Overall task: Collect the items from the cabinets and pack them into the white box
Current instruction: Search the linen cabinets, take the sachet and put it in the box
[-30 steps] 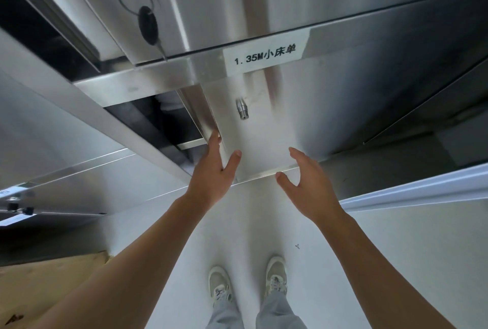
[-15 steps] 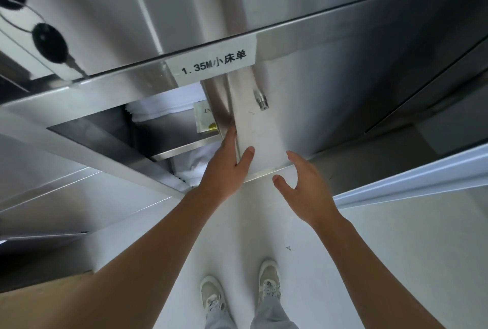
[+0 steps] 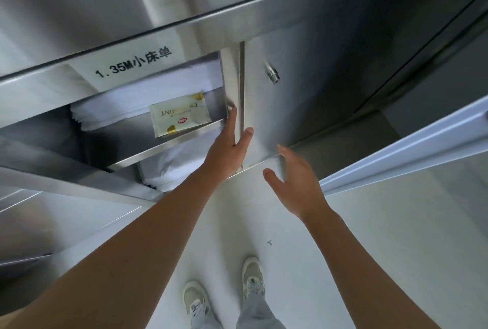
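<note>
A steel cabinet's sliding door (image 3: pixel 266 114) stands partly open. My left hand (image 3: pixel 227 149) holds the door's left edge, fingers behind it and thumb on its front. My right hand (image 3: pixel 295 183) hovers with spread fingers just below the door's bottom edge, holding nothing. Inside, a cream and gold sachet (image 3: pixel 181 114) leans on the upper shelf (image 3: pixel 169 147) in front of a stack of folded white linen (image 3: pixel 148 96). More white linen (image 3: pixel 171 167) lies on the level below. The white box is not in view.
A label reading 1.35M (image 3: pixel 132 64) sits on the steel rail above the opening. A small round knob (image 3: pixel 272 75) sticks out of the door. A pale bar (image 3: pixel 396 149) runs across at the right. Below are the white floor (image 3: pixel 290 249) and my shoes.
The door has slid to the right with my left hand on its edge. The opening has widened, showing the whole sachet and the linen. My right hand has stayed below the door.
</note>
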Demonstrator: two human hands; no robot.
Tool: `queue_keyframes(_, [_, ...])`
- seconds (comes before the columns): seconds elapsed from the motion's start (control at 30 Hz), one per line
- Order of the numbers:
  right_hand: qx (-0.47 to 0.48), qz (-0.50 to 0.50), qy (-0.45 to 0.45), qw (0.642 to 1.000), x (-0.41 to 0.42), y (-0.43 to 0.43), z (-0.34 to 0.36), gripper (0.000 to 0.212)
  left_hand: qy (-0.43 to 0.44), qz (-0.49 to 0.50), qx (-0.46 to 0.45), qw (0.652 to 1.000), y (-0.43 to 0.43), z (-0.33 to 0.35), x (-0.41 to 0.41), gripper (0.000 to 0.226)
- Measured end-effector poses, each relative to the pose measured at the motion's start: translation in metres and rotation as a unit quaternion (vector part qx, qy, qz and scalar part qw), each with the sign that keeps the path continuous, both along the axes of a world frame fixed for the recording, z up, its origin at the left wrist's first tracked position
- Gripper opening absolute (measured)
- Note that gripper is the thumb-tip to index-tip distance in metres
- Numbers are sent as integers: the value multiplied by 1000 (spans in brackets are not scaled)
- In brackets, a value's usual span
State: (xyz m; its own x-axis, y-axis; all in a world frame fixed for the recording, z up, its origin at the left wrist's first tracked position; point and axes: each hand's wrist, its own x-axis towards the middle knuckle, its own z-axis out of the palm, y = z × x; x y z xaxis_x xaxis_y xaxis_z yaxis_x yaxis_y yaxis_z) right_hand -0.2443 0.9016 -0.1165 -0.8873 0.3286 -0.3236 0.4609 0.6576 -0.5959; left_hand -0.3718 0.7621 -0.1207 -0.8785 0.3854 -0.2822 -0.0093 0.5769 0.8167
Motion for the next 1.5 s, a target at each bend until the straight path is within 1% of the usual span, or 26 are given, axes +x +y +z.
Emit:
queue_keyframes(0.17, [-1,-5,-12,1000,4,9,0,72,5,-12,-38,999,7,5,-2,65])
queue_keyframes(0.27, [-9,-4,-8,1000,3,6,2,72,41,4,-63,997,-11,8,5,59])
queue_keyframes(0.33, [-15,2,2,1000,0,0,4,71,75,16,-99,992,-31,9,11,54])
queue_keyframes(0.5, [-31,28,38,998,-20,-28,8,68,157,20,-219,963,-94,13,16,47])
queue_keyframes(0.6, [-33,56,64,996,-34,-53,10,62,196,17,-262,945,-126,18,19,45])
queue_keyframes(0.67, [-39,79,70,994,-43,-71,9,61,213,20,-266,940,-145,20,23,48])
queue_keyframes(0.87, [-26,126,71,989,-64,-112,-12,62,197,51,-245,948,-183,1,34,49])
queue_keyframes(1.03, [-16,126,76,989,-74,-124,-51,61,200,24,-258,945,-200,-36,29,44])
queue_keyframes(1.23, [11,126,59,990,-58,-133,-94,57,193,-1,-244,950,-199,-79,42,42])
queue_keyframes(1.33, [28,118,59,991,-46,-135,-102,58,182,-11,-242,953,-199,-88,52,44])
queue_keyframes(1.5, [32,109,67,991,-51,-133,-94,59,197,-1,-236,952,-208,-83,46,45])
